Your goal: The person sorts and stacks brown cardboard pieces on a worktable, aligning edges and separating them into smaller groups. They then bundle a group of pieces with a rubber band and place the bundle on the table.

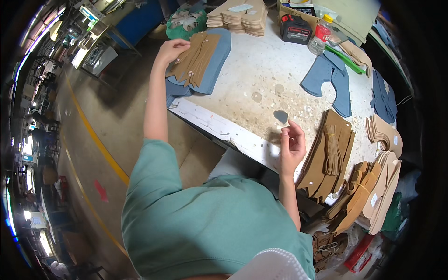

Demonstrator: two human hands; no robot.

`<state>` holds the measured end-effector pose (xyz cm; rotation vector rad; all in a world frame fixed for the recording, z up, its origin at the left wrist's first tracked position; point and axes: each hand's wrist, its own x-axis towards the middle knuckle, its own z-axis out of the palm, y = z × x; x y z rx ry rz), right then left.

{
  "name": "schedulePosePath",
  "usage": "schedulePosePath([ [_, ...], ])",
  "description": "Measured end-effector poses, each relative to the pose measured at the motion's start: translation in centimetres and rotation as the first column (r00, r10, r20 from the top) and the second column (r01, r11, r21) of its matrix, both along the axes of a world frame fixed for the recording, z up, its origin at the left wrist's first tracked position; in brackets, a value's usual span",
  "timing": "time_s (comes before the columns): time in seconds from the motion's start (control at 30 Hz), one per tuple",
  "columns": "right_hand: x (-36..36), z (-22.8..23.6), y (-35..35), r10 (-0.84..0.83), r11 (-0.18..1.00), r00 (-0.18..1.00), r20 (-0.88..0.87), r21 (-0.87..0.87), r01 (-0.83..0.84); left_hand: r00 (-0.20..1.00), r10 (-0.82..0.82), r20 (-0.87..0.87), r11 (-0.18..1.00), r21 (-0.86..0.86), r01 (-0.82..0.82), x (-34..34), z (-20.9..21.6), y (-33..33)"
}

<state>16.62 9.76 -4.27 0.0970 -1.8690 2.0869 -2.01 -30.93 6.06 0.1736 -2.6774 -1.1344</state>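
At the table's far left my left hand (172, 50) reaches over a fanned stack of brown cut leather-like pieces (200, 58). Its fingers are closed together at the stack's left edge, on a brown piece; the thumb is mostly hidden. Blue-grey cut panels (221, 49) lie beneath this stack. My right hand (293, 145) hovers above the table's near edge, fingers bent and thumb apart, with nothing visible in it. Just beyond it is a small dark patch (281, 116) on the worn tabletop. To its right lies a brown stack (313, 161) with a tied bundle of narrow strips (332, 151) on top.
Blue curved pieces (341, 88) lie at the right. Beige stacks (238, 17), a green bag (185, 22), a black-and-red battery pack (295, 29) and a plastic bottle (320, 37) stand at the back. More beige pieces (383, 186) overhang the right edge. A walkway runs left.
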Motion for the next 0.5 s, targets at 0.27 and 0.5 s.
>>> schedulePosePath([
  [0.27, 0.4, 0.3, 0.0, -0.025, 0.998, 1.0, -0.015, 0.054, 0.026, 0.942, 0.25, 0.224, 0.966, 0.015, -0.26, -2.2, -5.2, -4.5],
  [0.5, 0.3, 0.2, -0.2, -0.036, 0.996, 0.999, -0.007, 0.08, 0.037, 0.978, 0.209, 0.013, 0.959, -0.201, -0.202, -4.2, -6.3, -4.2],
])
